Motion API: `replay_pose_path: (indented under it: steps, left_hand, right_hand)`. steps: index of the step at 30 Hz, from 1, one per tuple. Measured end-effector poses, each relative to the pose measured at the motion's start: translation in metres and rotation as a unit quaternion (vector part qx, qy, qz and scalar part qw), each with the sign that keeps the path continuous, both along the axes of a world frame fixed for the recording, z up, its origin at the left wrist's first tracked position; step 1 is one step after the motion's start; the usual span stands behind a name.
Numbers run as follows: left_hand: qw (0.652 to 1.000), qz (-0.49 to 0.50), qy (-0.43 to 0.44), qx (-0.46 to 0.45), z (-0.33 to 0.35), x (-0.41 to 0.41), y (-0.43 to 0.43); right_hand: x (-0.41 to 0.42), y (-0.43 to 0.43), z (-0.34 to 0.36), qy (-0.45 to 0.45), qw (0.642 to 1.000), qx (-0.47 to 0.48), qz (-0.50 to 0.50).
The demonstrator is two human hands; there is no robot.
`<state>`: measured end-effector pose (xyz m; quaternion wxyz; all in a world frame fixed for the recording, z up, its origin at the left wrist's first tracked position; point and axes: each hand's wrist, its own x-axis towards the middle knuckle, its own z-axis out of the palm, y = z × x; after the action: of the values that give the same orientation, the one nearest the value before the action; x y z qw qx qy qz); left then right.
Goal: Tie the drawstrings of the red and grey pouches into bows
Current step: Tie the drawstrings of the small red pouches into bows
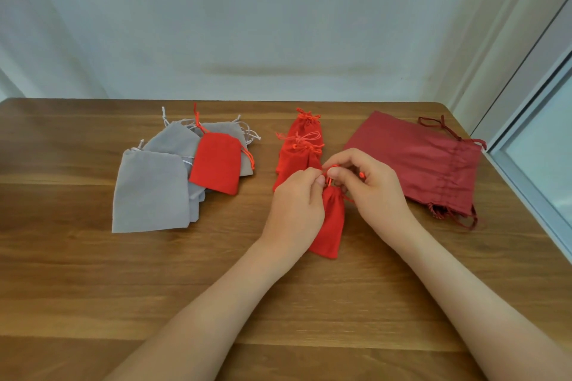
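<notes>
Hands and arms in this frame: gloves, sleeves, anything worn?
Left hand and right hand are bare, with no gloves, rings or wristbands visible. The forearms are uncovered down to the frame's bottom edge, with no sleeve, watch or marking in view.

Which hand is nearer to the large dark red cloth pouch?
Right. The right hand is just beside the large dark red cloth pouch; the left hand lies farther away.
</notes>
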<state>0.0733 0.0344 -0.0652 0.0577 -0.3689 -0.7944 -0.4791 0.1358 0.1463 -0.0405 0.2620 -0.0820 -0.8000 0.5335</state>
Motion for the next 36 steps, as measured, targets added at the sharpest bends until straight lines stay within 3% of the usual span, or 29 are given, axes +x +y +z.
replay_pose_path:
  steps: [9,13,17,22,26,30,33,36]
  left_hand:
    - [0.999,-0.034,-0.015,0.027,0.009,0.008,-0.002]
    - [0.999,-0.054,0.0,-0.003,0.008,0.003,-0.002]
    - [0.996,-0.075,0.003,-0.055,0.004,-0.002,-0.001]
    - [1.0,-0.015,-0.001,-0.028,0.001,-0.003,-0.001]
    - [0.993,0.035,-0.096,0.062,0.004,-0.004,0.0]
    - [0.975,0.028,-0.182,0.127,0.009,-0.003,-0.002]
    - [0.935,-0.01,-0.29,0.206,0.015,0.001,-0.001]
    - [0.871,-0.056,-0.398,0.283,0.024,0.005,-0.001]
  right_hand:
    - [-0.001,0.002,0.001,0.025,1.0,0.002,0.002]
    - [-0.001,0.002,0.002,0.024,0.998,-0.054,0.011]
    - [0.001,0.001,0.001,0.011,0.999,-0.015,0.041]
    - [-0.001,-0.001,0.003,0.013,1.0,-0.012,0.019]
    - [-0.001,0.005,-0.002,-0.054,0.992,0.112,0.003]
    - [-0.002,0.007,-0.003,-0.122,0.985,0.119,0.028]
    - [-0.001,0.01,0.0,-0.118,0.988,0.098,0.026]
    - [-0.001,0.01,0.0,-0.123,0.987,0.103,0.032]
